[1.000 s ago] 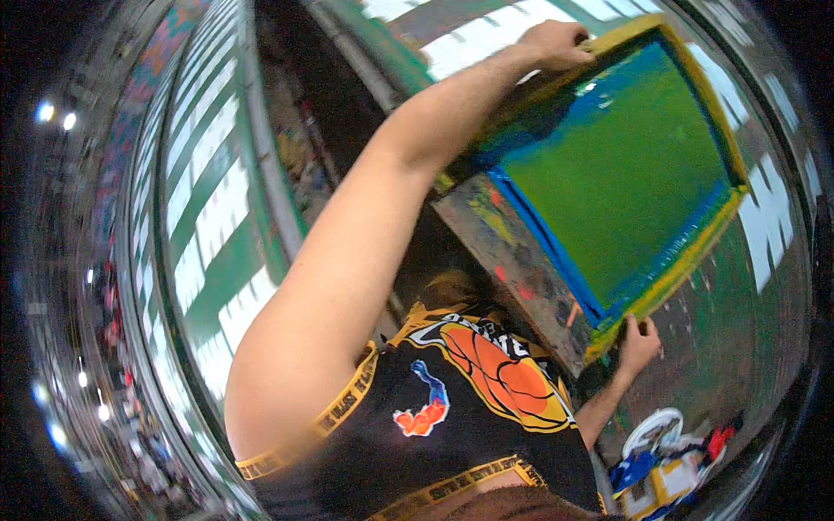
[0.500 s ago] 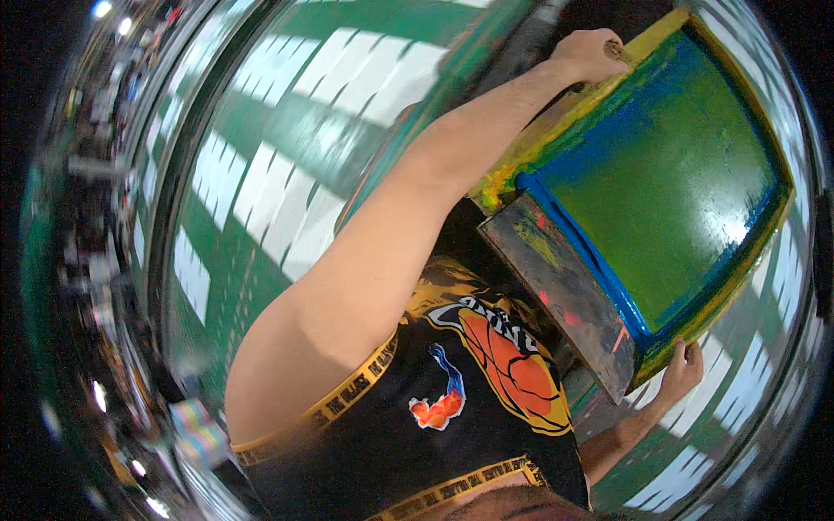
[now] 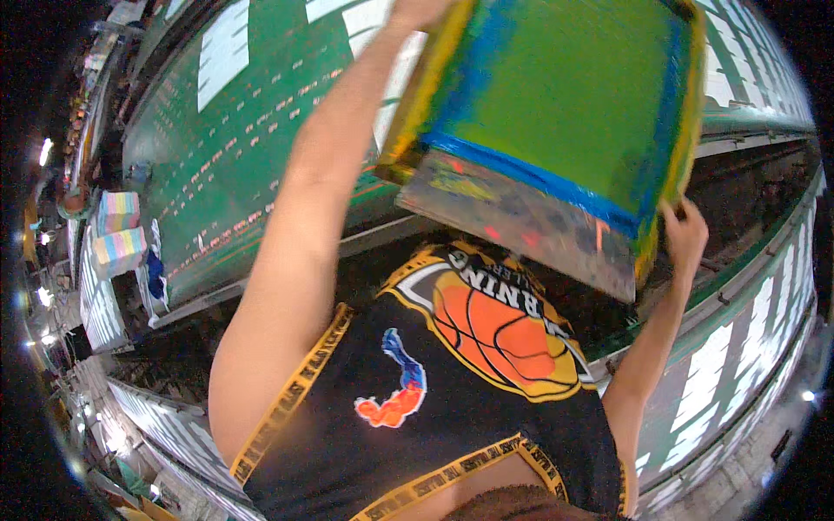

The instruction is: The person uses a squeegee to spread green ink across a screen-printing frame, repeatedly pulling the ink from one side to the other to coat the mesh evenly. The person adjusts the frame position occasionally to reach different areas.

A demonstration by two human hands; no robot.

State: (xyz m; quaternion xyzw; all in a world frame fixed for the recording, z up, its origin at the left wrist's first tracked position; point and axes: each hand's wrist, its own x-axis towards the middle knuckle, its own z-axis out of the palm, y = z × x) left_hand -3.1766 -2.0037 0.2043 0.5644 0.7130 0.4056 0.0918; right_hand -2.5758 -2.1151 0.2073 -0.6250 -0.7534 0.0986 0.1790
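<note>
A screen-printing frame [image 3: 556, 95] is held up in front of my chest, tilted so that its far end lies toward the upper right. Its mesh is green, bordered by blue strips, with yellow and green ink smeared on the sides. A stained grey board [image 3: 521, 227] runs along its near side. My left hand [image 3: 420, 14] is closed on the frame's left side, partly cut off by the picture's upper edge. At the near right corner, my right hand [image 3: 686, 233] grips the frame's side with bent fingers.
On the left stretches a long green table [image 3: 261, 148] with white pieces [image 3: 224, 54] in rows. Stacks of pastel-striped material [image 3: 120, 249] stand at its end beside a dark blue cloth [image 3: 156, 276]. Another green table [image 3: 695, 408] with white pieces lies at right, across a dark gap.
The frame has swung left and turned with my body, both hands keeping their hold. The table's end with the striped stacks has come into clearer view, and the gap between tables shows.
</note>
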